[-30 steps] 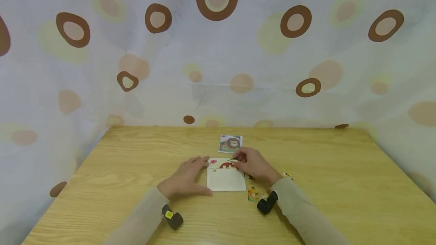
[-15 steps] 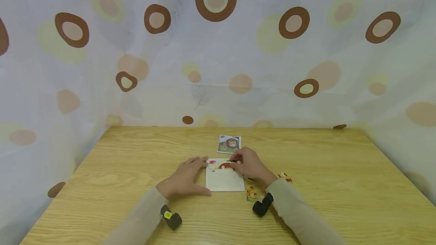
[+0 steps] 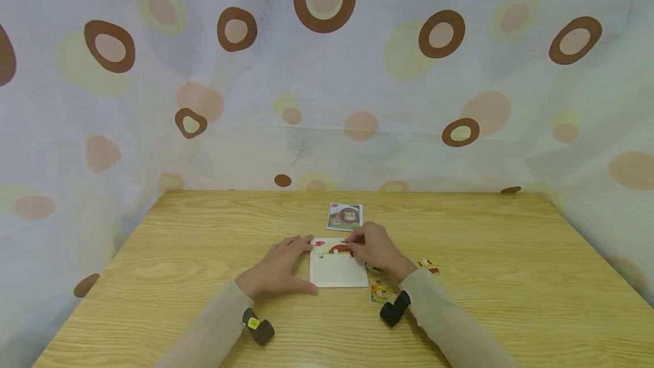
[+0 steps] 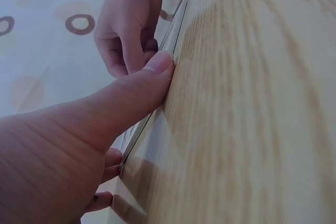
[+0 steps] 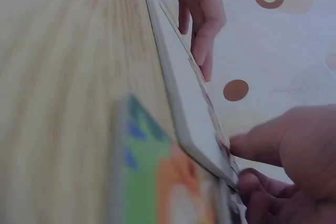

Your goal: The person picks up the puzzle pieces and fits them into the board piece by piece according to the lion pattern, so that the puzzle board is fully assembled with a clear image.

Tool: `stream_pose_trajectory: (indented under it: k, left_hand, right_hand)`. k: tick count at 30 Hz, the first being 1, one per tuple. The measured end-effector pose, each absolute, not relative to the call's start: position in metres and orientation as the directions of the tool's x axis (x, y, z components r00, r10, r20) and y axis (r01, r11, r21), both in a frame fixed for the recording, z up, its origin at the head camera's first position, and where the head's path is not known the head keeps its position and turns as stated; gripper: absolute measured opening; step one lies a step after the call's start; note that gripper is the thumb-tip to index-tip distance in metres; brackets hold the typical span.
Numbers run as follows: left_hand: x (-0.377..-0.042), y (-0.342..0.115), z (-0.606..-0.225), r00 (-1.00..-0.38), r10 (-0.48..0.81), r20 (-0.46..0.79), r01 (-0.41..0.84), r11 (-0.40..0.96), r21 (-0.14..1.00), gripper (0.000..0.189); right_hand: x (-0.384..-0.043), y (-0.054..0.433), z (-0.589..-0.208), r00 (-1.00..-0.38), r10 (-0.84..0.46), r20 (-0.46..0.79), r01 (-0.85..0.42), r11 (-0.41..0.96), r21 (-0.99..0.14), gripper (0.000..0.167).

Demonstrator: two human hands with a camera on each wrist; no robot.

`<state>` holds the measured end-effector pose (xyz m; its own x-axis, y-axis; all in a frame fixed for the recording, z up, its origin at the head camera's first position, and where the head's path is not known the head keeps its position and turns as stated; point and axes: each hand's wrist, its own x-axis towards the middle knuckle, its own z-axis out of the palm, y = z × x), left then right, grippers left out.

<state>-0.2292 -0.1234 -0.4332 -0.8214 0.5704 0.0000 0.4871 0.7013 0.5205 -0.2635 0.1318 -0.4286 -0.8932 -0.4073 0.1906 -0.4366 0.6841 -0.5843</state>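
Note:
A white puzzle board (image 3: 339,272) lies flat on the table, with picture pieces (image 3: 321,245) along its far side and a bare near part. My left hand (image 3: 277,269) rests at its left edge, fingers spread, thumb by the near left corner. With curled fingers and thumb, my right hand (image 3: 377,250) pinches a puzzle piece at the far right corner, mostly hidden under the fingertips. Red-brown picture (image 3: 338,249) shows beside the thumb. In the right wrist view, the thumb and fingertips meet right at the edge of the board (image 5: 181,90).
Behind the board lies a lion picture card (image 3: 344,217). Loose puzzle pieces sit to the right: an orange and green one (image 3: 379,292) near the right wrist, another (image 3: 428,266) beyond the forearm. A patterned cloth (image 3: 327,152) hangs behind the wooden table (image 3: 204,231).
The right hand has shifted slightly left at the board's far right corner, and its forearm now uncovers more of the loose piece beyond it. The left hand stays put.

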Motion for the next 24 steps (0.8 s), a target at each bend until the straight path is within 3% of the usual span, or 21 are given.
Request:
stream_pose_trajectory:
  k: [6,10,24]
  left_hand:
    - [-0.227,-0.123,-0.43,-0.824,0.567,-0.005,0.478,0.699,0.532,0.087]
    - [-0.228,-0.123,-0.43,-0.824,0.566,-0.007,0.477,0.701,0.53,0.087]
    - [-0.23,-0.123,-0.431,-0.819,0.574,0.003,0.491,0.697,0.523,0.087]
  right_hand:
    - [-0.263,0.149,-0.42,-0.836,-0.533,0.129,-0.473,0.582,-0.662,0.016]
    - [-0.263,0.157,-0.416,-0.816,-0.556,0.16,-0.498,0.536,-0.681,0.015]
    - [-0.263,0.183,-0.404,-0.766,-0.637,0.086,-0.53,0.552,-0.644,0.007]
